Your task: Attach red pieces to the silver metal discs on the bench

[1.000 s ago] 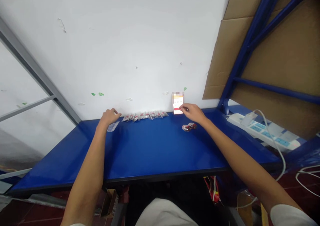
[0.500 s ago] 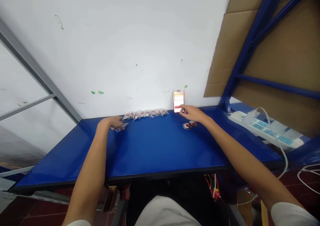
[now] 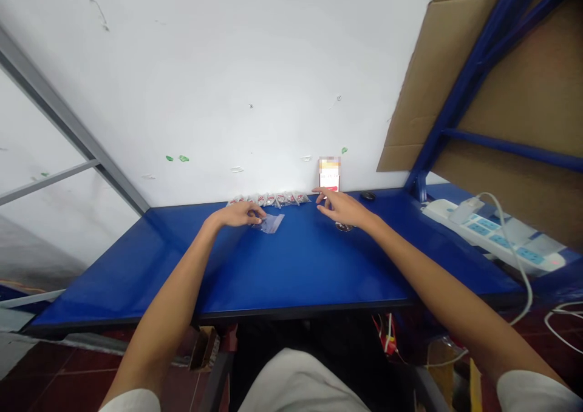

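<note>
My left hand (image 3: 240, 214) is closed on a clear plastic bag (image 3: 272, 223) above the blue table (image 3: 291, 266). The bag's flat end sticks out to the right of my fingers; whether anything is inside I cannot tell. My right hand (image 3: 339, 207) holds nothing, and its fingers are apart. Just beyond its fingertips a phone (image 3: 330, 175) with a lit screen leans upright against the wall. Partly hidden under my right hand lies a shiny round disc (image 3: 344, 227). A row of small clear bags with red-and-white contents (image 3: 285, 199) runs along the wall.
A dark round object (image 3: 367, 196) lies behind my right wrist. At the right is a white power strip (image 3: 492, 233) with a plug and cable. A blue metal frame (image 3: 437, 139) with cardboard (image 3: 412, 105) rises there. A grey metal frame (image 3: 98, 163) stands at the left.
My left hand has moved right with the plastic bag. My right hand has drawn back from the phone's screen, its fingers spreading, and now covers part of the discs.
</note>
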`<state>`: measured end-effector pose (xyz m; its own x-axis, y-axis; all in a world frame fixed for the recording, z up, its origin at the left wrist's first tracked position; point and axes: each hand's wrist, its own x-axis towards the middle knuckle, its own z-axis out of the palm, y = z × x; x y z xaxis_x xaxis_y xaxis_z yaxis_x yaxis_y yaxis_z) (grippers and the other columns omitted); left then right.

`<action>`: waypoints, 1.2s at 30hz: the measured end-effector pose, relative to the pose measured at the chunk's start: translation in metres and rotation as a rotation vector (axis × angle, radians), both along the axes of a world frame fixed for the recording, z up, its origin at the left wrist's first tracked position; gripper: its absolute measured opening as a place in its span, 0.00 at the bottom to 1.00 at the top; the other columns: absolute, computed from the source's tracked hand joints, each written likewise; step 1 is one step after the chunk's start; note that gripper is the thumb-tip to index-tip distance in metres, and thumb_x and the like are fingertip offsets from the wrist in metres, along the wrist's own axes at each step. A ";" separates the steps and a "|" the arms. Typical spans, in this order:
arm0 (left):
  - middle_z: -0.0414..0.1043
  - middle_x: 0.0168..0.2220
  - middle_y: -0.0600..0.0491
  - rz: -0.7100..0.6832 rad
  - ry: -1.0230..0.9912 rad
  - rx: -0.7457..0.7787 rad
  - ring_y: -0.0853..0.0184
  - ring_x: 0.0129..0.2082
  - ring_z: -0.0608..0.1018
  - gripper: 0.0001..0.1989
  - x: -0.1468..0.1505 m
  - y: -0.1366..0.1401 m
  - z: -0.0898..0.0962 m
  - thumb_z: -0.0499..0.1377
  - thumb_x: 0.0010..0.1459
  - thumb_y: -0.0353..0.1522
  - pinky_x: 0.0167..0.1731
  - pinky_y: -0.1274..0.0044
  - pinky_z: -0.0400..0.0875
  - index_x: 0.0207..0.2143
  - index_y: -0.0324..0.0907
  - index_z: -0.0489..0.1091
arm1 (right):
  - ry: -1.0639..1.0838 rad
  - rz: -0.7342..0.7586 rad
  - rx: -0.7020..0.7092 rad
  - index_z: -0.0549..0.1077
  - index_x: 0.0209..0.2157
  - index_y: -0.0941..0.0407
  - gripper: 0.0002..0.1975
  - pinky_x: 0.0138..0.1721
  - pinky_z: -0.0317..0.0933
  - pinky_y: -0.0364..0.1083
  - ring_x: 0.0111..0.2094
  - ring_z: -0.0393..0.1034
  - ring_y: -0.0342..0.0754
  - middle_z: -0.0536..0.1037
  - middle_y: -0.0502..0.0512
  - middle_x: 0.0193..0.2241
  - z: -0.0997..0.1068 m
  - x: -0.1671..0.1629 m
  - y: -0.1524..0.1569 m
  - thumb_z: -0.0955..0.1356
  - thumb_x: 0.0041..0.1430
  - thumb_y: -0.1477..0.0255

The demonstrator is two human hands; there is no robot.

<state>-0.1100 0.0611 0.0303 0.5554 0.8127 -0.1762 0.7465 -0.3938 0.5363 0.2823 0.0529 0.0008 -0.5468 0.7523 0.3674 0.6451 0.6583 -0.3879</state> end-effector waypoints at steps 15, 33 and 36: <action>0.81 0.33 0.48 0.017 0.242 0.439 0.57 0.34 0.82 0.25 0.069 -0.022 -0.027 0.64 0.65 0.48 0.36 0.72 0.69 0.55 0.40 0.75 | 0.010 0.254 0.148 0.72 0.61 0.50 0.18 0.53 0.71 0.56 0.53 0.75 0.56 0.80 0.59 0.52 -0.017 -0.052 -0.030 0.65 0.73 0.71; 0.82 0.41 0.47 -0.062 -0.005 0.558 0.58 0.40 0.82 0.12 0.087 -0.019 -0.043 0.58 0.65 0.30 0.44 0.71 0.72 0.47 0.44 0.79 | 0.128 0.276 0.195 0.77 0.49 0.51 0.11 0.54 0.67 0.55 0.50 0.72 0.56 0.79 0.59 0.46 -0.004 -0.053 -0.043 0.63 0.73 0.72; 0.81 0.36 0.51 0.063 -0.246 0.421 0.63 0.33 0.81 0.12 0.089 -0.017 -0.048 0.58 0.65 0.31 0.39 0.73 0.73 0.47 0.42 0.78 | 0.088 0.325 0.197 0.77 0.51 0.52 0.11 0.56 0.66 0.55 0.52 0.72 0.56 0.78 0.60 0.48 -0.006 -0.052 -0.042 0.64 0.74 0.71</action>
<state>-0.0210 0.0439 -0.0174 0.4864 0.8186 0.3055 0.6469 -0.5724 0.5038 0.2299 0.0113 -0.0054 -0.7051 0.4553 0.5436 0.3603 0.8903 -0.2783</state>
